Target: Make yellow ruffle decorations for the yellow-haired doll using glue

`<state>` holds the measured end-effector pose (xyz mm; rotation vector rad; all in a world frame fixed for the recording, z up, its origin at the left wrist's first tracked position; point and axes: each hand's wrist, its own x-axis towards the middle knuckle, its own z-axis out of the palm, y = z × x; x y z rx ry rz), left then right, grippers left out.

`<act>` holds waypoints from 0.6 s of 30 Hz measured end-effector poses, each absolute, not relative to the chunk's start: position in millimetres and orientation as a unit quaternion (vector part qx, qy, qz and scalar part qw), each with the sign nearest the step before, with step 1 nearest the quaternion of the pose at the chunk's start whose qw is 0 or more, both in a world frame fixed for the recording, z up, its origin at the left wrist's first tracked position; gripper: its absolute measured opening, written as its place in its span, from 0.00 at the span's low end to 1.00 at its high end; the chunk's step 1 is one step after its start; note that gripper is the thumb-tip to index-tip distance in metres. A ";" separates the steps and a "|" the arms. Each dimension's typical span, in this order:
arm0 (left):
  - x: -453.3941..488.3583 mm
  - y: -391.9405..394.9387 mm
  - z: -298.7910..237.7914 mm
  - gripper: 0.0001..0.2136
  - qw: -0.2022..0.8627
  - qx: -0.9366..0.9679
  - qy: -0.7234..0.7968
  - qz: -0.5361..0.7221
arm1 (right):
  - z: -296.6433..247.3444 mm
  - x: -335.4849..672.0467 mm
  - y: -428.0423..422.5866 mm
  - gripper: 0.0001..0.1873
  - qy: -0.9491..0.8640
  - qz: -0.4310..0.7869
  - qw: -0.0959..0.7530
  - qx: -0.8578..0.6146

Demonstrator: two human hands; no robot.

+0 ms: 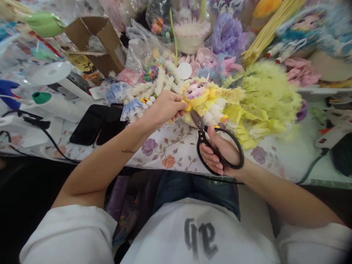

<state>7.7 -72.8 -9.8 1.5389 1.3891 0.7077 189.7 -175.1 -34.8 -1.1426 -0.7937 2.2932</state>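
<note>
My left hand (167,105) is closed in a pinch on a small yellow-orange piece (188,106) beside the doll. In my right hand (223,149) are black-handled scissors (201,126), with fingers through the handle loops. The scissors' blades look closed and point at the pinched piece, close to my left fingertips. Whether the tips touch it I cannot tell. A doll in yellow (196,91) lies on its back just behind both hands, its head to the left. My fingers hide part of the yellow-orange piece.
Yellow tulle (271,95) spreads right of the doll. Two black phones (89,124) lie at left on the floral tablecloth (176,154). A glue gun (334,126) with a cable sits at right. Behind stand an open cardboard box (110,44), a white basket (191,36) and bagged beads.
</note>
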 end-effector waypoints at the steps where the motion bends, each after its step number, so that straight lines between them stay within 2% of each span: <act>1: 7.1 -72.0 -9.8 0.12 0.454 0.629 0.564 0.283 | -36.9 190.1 -175.5 0.39 -0.292 0.831 0.229 -0.414; 6: 3.3 -64.6 -4.2 0.10 0.412 0.673 0.570 0.231 | -46.4 192.5 -172.3 0.39 -0.322 0.821 0.232 -0.410; 9: 2.4 -63.6 -2.0 0.11 0.323 0.737 0.557 0.205 | -48.6 194.8 -169.8 0.40 -0.344 0.819 0.216 -0.405; 14: 4.7 -75.9 -21.0 0.07 0.014 0.826 0.512 0.235 | -40.9 208.6 -189.3 0.43 -0.418 0.817 0.192 -0.347; 18: 7.0 -85.5 -48.8 0.15 -0.214 0.865 0.390 0.233 | -32.4 236.3 -214.0 0.43 -0.421 0.791 0.255 -0.364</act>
